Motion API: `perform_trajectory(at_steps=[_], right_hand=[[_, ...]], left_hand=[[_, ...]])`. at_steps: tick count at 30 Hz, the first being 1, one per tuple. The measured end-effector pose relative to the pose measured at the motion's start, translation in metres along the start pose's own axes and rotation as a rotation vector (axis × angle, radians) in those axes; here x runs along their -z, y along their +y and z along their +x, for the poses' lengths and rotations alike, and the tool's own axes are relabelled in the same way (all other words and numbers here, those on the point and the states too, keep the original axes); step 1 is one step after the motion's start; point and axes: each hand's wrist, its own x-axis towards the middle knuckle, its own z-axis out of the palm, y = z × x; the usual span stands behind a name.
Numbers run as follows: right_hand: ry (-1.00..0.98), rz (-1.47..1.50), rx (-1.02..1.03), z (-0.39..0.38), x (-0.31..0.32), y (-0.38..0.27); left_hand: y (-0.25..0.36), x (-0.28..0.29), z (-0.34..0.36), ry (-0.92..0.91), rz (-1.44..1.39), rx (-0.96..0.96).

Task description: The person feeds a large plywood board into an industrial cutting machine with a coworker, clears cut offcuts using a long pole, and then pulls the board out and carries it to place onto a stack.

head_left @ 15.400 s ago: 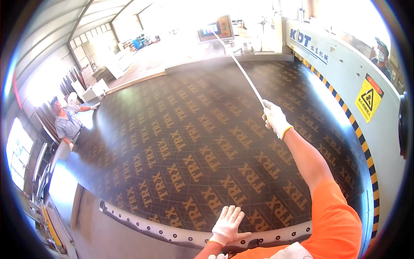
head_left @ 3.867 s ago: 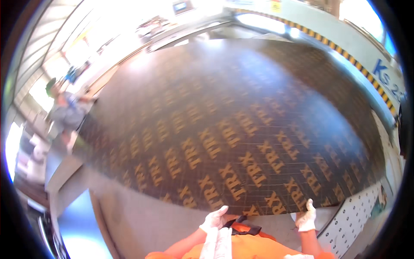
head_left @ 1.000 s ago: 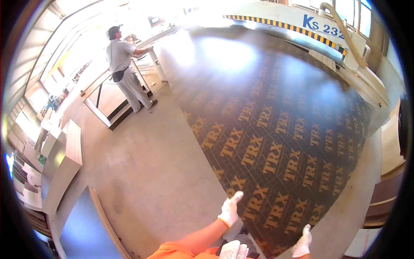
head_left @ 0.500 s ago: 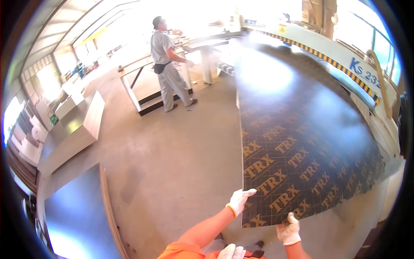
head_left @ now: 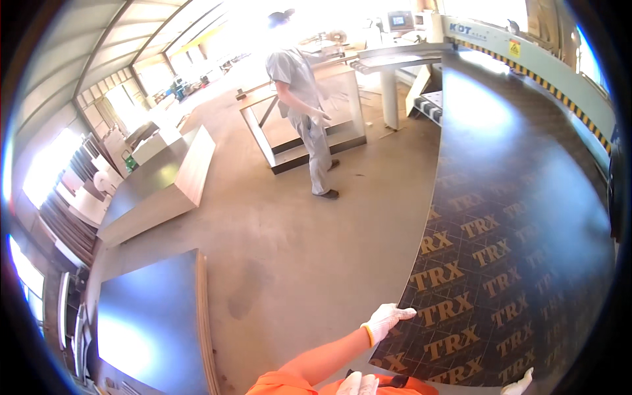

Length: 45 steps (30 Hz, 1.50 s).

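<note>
My gloved left hand (head_left: 387,320) grips the left edge of a large dark board (head_left: 500,263) with repeated yellow-brown printing, thumb on top and fingers mostly hidden beneath. My gloved right hand (head_left: 517,383) holds the board's near edge at the bottom right, partly cut off by the rim of the picture. The board stretches away from me toward a long white machine beam (head_left: 566,99) with a yellow-and-black striped strip, its far part shiny with glare.
A co-worker (head_left: 296,85) in grey stands beside an open trestle frame (head_left: 250,131) at upper middle. Panel stacks (head_left: 151,316) lie on the concrete floor (head_left: 283,263) at left, another stack (head_left: 197,184) farther back. A control screen (head_left: 399,21) stands beyond the machine's end.
Since half a second ago, the board and both my hands have shifted rightward in view as it turns. The co-worker has turned and now stands with one arm lowered.
</note>
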Motion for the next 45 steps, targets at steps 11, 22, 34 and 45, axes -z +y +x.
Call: perform_trajectory(at_steps=[11,22,34,45], right_hand=[[-0.152,-0.466,-0.198,-0.016,-0.218,0.154],[-0.007,0.242,-0.156,-0.166,-0.664,0.327],[0.048,0.504,0.04,-0.113,-0.626,0.293],[-0.125,0.372,-0.06,-0.13,-0.664,0.288]], left_hand=[[0.066,0.302,0.063,-0.197,-0.564,0.065],[0.172,0.365,0.29,-0.265,-1.01,0.051],[0.324,0.494,0.411,0.166,-1.187,-0.199],[0.23,0.264,0.379,-0.269,-1.025,0.065]])
